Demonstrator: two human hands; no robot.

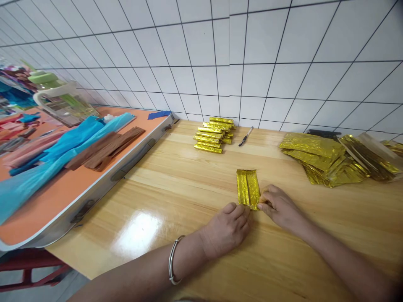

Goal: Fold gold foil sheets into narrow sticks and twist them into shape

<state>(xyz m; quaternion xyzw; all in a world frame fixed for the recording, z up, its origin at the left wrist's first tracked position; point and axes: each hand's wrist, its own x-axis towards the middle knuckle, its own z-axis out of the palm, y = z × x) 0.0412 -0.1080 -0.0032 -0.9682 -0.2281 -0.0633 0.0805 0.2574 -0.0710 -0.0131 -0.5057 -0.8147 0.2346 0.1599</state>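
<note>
Gold foil piece (pixel 242 186) lies ahead of left hand (pixel 228 230), left of right hand (pixel 279 208), long axis pointing away. Both touch it: right pinches near corner; left's fingers curled, can't tell grip.

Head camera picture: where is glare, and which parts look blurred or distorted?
Head view: white glare on the wooden table, left of the left hand; head view, far left: the green-lidded container looks soft; head view, background: tile lines on the wall slant and break at a vertical seam.
</note>
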